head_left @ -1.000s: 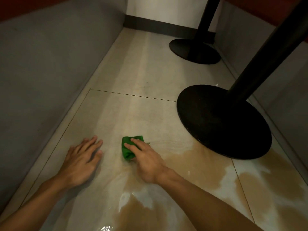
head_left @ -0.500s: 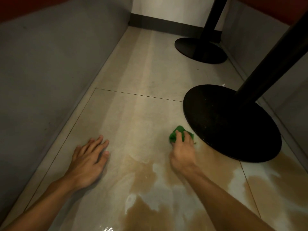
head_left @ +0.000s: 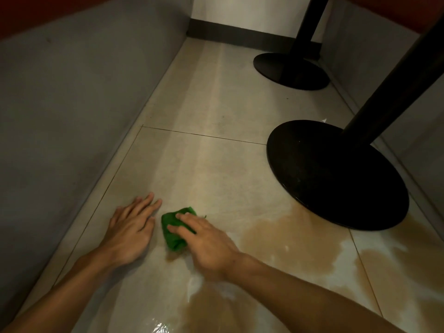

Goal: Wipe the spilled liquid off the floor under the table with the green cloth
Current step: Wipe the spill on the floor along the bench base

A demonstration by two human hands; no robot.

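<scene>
No lettering, label, brand or number was legible anywhere in view: not on the cloth point(head_left: 173, 239), the floor point(head_left: 204, 169), the table bases point(head_left: 336, 179) or the walls point(head_left: 72, 104).

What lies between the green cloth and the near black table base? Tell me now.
In the head view, only floor: pale tile beside the green cloth, then brown spill reaching the table base. Nothing else lies there.
</scene>
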